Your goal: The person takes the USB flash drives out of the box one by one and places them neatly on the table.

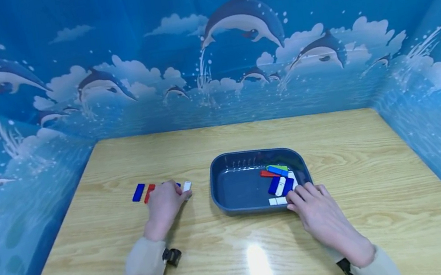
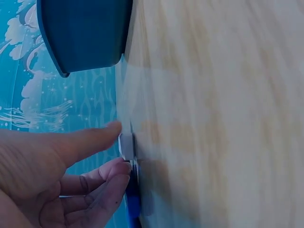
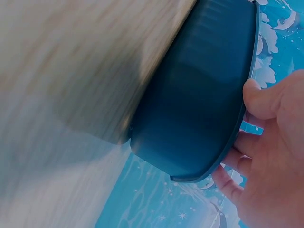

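My left hand [image 1: 164, 205] is at the right end of a short row of small rectangular blocks. Its thumb and fingers pinch a white block [image 2: 127, 146] low on the table. A blue block [image 2: 133, 194] lies close by under the fingers. Further left in the row are a red block [image 1: 149, 193], partly covered by the hand, and a dark blue block [image 1: 138, 192]. My right hand [image 1: 318, 211] reaches over the near right corner of a dark grey-blue tray [image 1: 224, 156], fingers loosely bent at the rim; its fingertips are partly hidden behind the wall in the right wrist view.
Inside the tray's right half lie several mixed blocks: a red block [image 1: 269, 173], a green block [image 1: 277, 167], a white block [image 1: 280, 186] and others. The wooden table [image 1: 208, 267] is enclosed by a blue dolphin-print backdrop [image 1: 190, 64].
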Motion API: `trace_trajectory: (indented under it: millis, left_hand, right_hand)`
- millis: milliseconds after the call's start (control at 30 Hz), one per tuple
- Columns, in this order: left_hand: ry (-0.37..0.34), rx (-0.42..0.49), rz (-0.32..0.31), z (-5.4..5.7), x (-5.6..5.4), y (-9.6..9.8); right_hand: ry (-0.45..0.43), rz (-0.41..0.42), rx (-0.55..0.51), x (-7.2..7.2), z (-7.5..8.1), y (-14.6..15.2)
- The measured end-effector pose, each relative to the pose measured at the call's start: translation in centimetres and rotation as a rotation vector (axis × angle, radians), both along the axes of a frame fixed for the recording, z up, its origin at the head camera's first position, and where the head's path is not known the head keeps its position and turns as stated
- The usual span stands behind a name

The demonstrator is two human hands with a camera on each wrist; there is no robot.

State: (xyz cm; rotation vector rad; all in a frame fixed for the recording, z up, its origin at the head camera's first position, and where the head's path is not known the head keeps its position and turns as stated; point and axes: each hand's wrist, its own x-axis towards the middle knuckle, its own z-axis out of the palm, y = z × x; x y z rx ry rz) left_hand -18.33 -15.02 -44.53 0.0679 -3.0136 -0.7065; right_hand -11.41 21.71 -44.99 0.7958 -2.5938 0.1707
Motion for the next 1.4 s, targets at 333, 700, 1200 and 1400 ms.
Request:
trace_trajectory:
  millis: [333,700,1200,1400]
  left_hand:
    - [0.036,-0.03,-0.004,0.1,0.0,-0.4]
    - [0.26,0.019,-0.063,3.1,0.0,2.5]
    - [0.313,-0.023,-0.252,5.2,-0.3,10.9]
    - [0.149,-0.008,-0.461,4.6,-0.2,14.8]
  right_hand:
    - [-0.005,-0.008,0.003,0.0,0.1,0.0]
    - [0.011,0.008,-0.009,0.1,0.2,0.0]
    - [-0.008,-0.006,0.008,0.0,0.1,0.1]
    - [-0.001,-0.001,0.014,0.0,0.2,0.0]
